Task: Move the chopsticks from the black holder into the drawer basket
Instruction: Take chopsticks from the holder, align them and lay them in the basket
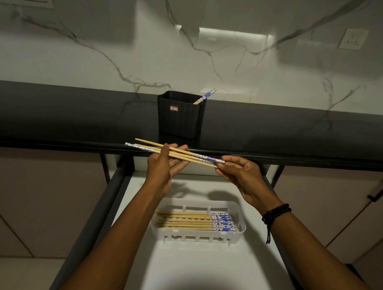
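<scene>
Both hands hold a small bunch of chopsticks [175, 154] up in the air, above the open drawer [190, 264]. The left hand [163, 167] has its fingers [178, 167] closed around the bunch near the middle. The right hand [239, 175] pinches the blue and white ends with its fingertips [221, 166]. The bunch lies sideways, from left to right, with the right end a little lower.

The white basket [241, 228] sits in the drawer, right under the hands and closer to the person. More chopsticks [195, 221] already lie in it, also pointing left to right, blue ends on the right. So the bunch in the hands lines up almost the same way as the ones below. I think it only needs to go straight down and a bit toward the person.

The black holder [181, 117] stands on the dark surface [55, 115] behind the hands. One last chopstick [205, 96] leans out of it on the right side.

The basket has low walls, so the long ends must fit inside its short sides. The drawer has lots of open room around it.
</scene>
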